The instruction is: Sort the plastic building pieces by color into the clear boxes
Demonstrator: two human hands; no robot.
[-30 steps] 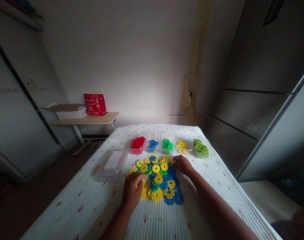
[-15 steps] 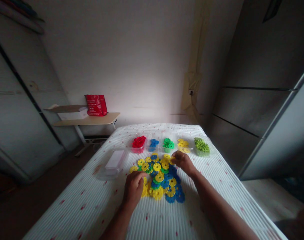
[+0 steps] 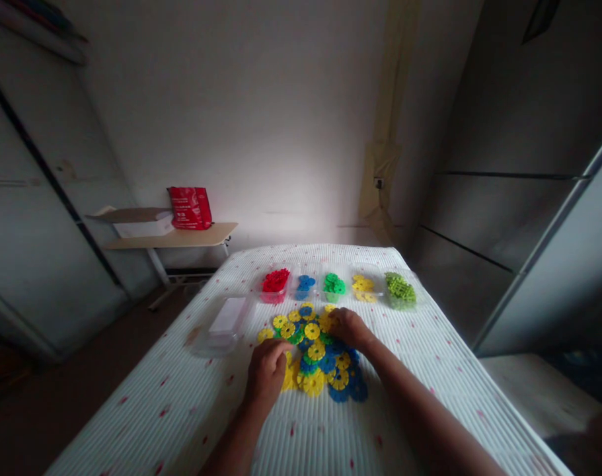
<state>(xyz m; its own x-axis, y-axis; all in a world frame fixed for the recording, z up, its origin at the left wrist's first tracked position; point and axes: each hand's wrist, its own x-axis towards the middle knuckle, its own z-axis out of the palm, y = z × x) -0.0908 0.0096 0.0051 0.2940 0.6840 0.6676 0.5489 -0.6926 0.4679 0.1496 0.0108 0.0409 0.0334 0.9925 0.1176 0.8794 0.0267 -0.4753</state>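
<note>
A loose pile of flower-shaped plastic discs, yellow, blue and green, lies on the bed-like surface in front of me. At its left edge rests my left hand, fingers curled, beside several yellow discs; what it holds, if anything, is hidden. My right hand reaches over the far right of the pile, its fingertips pinched at a yellow disc. Behind the pile stand clear tubs with red pieces, blue discs, green discs, yellow discs and olive-green pieces.
A clear tub with a white rectangular item stands left of the pile. The striped white cover spreads beneath everything. Further left, a small table bears a red bag and a white box. Tall cabinets flank both sides.
My right hand has moved left and slightly nearer, from the pile's far right edge onto its yellow discs. My left hand has stayed nearly still.
</note>
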